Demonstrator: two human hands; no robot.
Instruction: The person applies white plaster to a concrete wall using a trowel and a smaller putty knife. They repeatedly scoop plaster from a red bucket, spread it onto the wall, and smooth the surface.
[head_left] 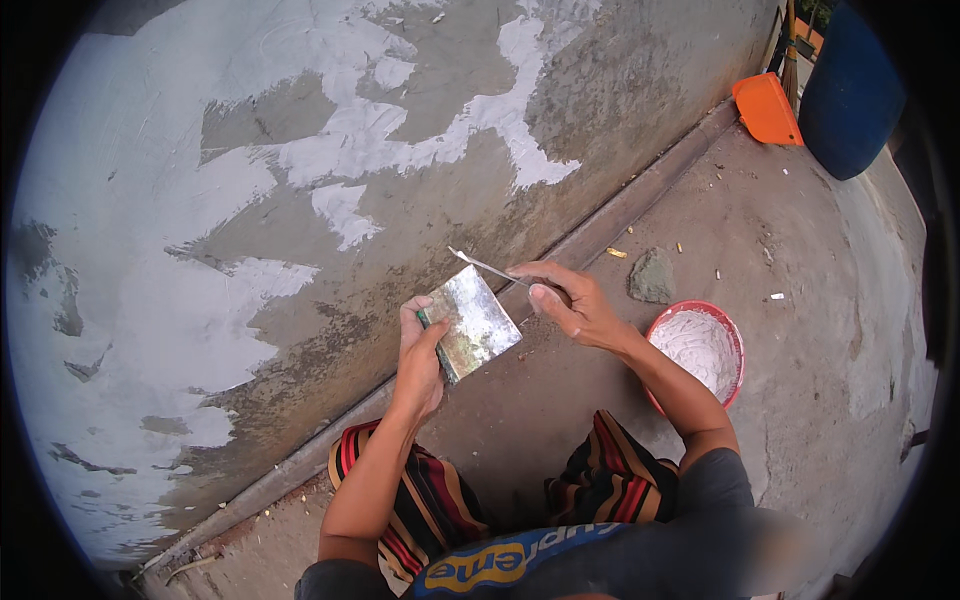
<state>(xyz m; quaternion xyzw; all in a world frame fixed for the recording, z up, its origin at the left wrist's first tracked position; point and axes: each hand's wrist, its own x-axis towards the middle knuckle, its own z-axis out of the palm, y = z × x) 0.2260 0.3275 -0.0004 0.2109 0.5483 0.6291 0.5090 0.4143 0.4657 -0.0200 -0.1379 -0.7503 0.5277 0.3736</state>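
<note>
My left hand (422, 350) is closed round the green edge of a flat, shiny metal scraper plate (474, 318), smeared with pale residue. Between the thumb and fingers of my right hand (578, 302) is a thin putty knife (490, 267), seen almost edge-on. White putty (457, 253) clings to its far tip, just beyond the plate's upper corner. Whether the knife touches the plate I cannot tell. In front of both hands rises a grey wall (400, 220) partly coated with white putty (230, 190). By my right forearm stands a red bucket (742, 352) holding white putty.
A grey stone (652, 277) lies beside the bucket, with small yellowish scraps on the concrete floor (800, 300). A low ledge (590, 240) runs along the wall's foot. At the far right are an orange dustpan (768, 110), a blue barrel (850, 95) and a broom.
</note>
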